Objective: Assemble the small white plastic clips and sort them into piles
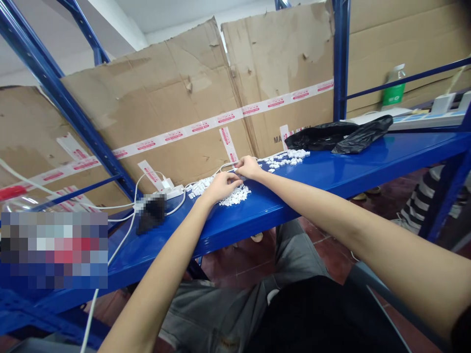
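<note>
My left hand (pixel 221 187) is over the loose white plastic pieces, its fingers curled and thumb close to the fingertips. Just right of it and slightly farther back is my right hand (pixel 249 167), fingertips pinched together. Anything between the fingers of either hand is too small or hidden to make out. Below the left hand lies a heap of small white parts (pixel 235 196). Larger white pieces (pixel 198 188) spread behind and left of that hand. More white plastic pieces (pixel 294 157) lie to the right, by the cardboard.
The blue shelf top (pixel 316 179) is backed by cardboard sheets (pixel 165 98). White cables and a power strip (pixel 174 192) lie left, beside a blurred dark object (pixel 150 214). A black plastic bag (pixel 338 137) and a green-labelled bottle (pixel 394 86) are at right.
</note>
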Demonstrator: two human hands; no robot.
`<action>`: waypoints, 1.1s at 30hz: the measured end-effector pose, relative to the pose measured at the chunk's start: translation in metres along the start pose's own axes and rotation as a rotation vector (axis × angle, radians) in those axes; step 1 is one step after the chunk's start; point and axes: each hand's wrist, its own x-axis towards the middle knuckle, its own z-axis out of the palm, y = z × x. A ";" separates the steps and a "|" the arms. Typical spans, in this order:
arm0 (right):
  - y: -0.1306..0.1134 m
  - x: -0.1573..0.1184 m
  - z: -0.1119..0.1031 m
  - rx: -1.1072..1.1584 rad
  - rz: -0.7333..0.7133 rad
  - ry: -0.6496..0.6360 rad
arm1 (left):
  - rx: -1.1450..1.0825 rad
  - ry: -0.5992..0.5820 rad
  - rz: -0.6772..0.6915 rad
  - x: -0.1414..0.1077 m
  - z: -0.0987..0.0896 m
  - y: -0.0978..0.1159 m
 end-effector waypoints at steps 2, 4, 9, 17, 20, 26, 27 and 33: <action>0.000 0.000 0.000 -0.013 0.002 -0.007 | 0.006 -0.015 -0.011 0.000 0.001 0.000; 0.000 0.000 0.000 -0.014 0.001 -0.009 | 0.003 -0.018 -0.024 0.000 0.001 0.001; 0.001 0.002 0.002 0.015 0.007 -0.016 | -0.017 -0.028 -0.086 0.000 0.001 0.004; 0.000 0.000 0.000 0.041 0.002 -0.038 | -0.110 0.012 -0.035 0.003 0.007 -0.002; -0.001 0.000 0.000 0.036 0.005 -0.041 | -0.081 0.009 -0.016 0.004 0.009 -0.003; 0.000 0.001 0.001 0.037 -0.001 -0.031 | -0.093 0.027 -0.054 0.004 0.009 -0.001; 0.000 0.001 0.001 0.040 -0.003 -0.029 | -0.109 0.040 -0.058 0.004 0.008 -0.002; -0.001 -0.001 0.001 0.176 0.040 -0.057 | -0.272 0.203 -0.107 0.002 0.000 -0.010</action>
